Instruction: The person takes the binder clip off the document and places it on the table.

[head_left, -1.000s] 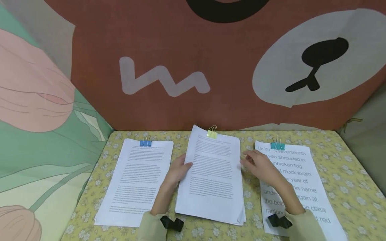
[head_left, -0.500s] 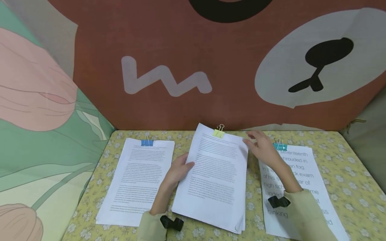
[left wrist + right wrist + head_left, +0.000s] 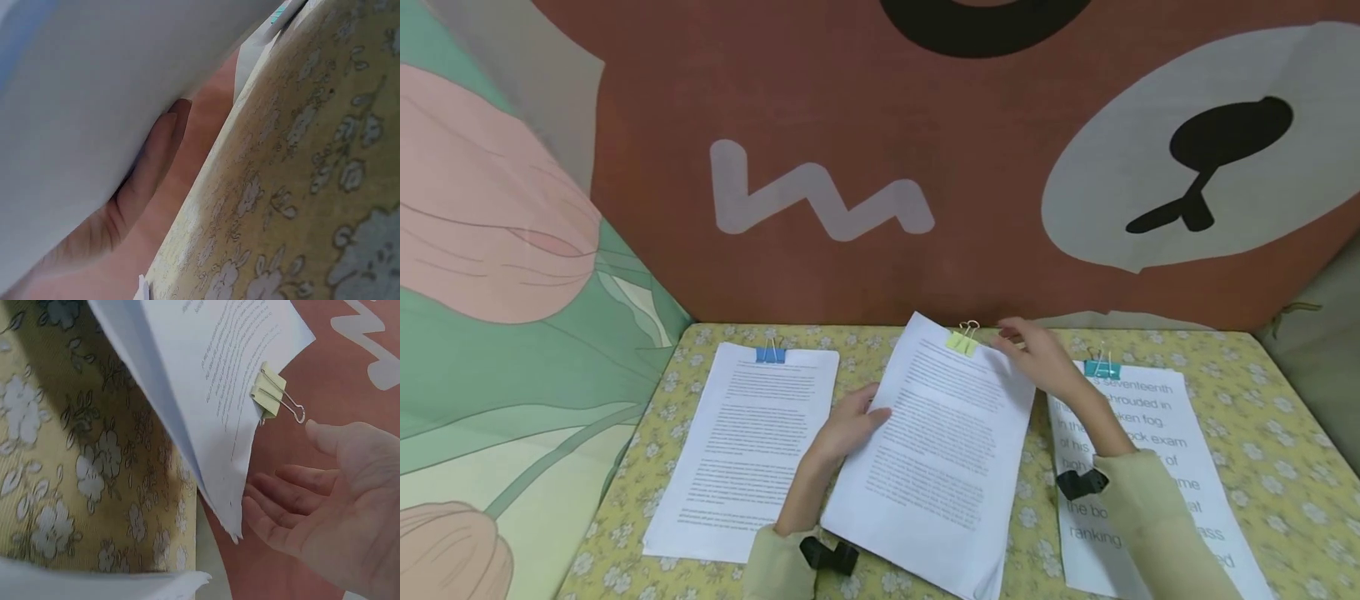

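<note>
A stack of printed paper point(image 3: 940, 450) in the middle of the table is raised and tilted to the right, with a yellow binder clip point(image 3: 962, 342) on its top edge. My left hand point(image 3: 850, 425) grips its left edge, thumb on the front and fingers beneath; the left wrist view shows those fingers point(image 3: 147, 169) under the sheets. My right hand point(image 3: 1033, 354) is at the top right corner. In the right wrist view, its fingers are loosely extended behind the paper's edge, and the thumb point(image 3: 325, 436) is close to the clip's wire handle.
To the left lies a paper stack point(image 3: 752, 450) with a blue binder clip point(image 3: 771, 355). On the right, partly under my forearm, is a large-print stack point(image 3: 1180, 500) with a teal clip point(image 3: 1102, 369). A floral cloth point(image 3: 1285, 467) covers the table, against a brown printed backdrop point(image 3: 985, 250).
The middle stack has tilted further clockwise, its top shifting right. My right hand has moved from its right edge up to the top corner beside the clip. The left hand keeps its grip.
</note>
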The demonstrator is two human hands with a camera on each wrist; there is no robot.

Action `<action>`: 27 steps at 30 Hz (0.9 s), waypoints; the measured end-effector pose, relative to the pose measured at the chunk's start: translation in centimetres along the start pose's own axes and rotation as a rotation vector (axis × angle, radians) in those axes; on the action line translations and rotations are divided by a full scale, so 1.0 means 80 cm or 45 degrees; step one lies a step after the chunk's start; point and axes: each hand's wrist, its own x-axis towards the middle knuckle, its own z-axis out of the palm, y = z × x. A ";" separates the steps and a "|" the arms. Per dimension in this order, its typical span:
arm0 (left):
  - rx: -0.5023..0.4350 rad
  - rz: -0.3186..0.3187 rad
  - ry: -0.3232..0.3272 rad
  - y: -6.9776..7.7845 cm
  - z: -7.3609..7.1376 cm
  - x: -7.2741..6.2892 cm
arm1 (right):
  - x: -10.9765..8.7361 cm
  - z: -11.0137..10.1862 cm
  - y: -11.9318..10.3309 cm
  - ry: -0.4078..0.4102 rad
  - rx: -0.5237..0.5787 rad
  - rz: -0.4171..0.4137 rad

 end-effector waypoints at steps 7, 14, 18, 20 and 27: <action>-0.057 -0.012 -0.076 0.000 -0.001 -0.001 | 0.015 0.002 0.003 -0.093 0.165 0.042; -0.059 0.003 -0.105 0.003 -0.001 -0.003 | 0.021 -0.001 0.006 -0.189 0.413 0.085; -0.058 0.001 -0.113 0.003 -0.001 -0.003 | 0.023 -0.002 0.006 -0.193 0.487 0.111; -0.066 -0.004 -0.120 0.003 -0.001 -0.003 | 0.024 -0.002 0.005 -0.206 0.541 0.118; -0.095 -0.028 -0.141 0.004 -0.003 -0.003 | 0.027 -0.004 0.004 -0.307 0.677 0.102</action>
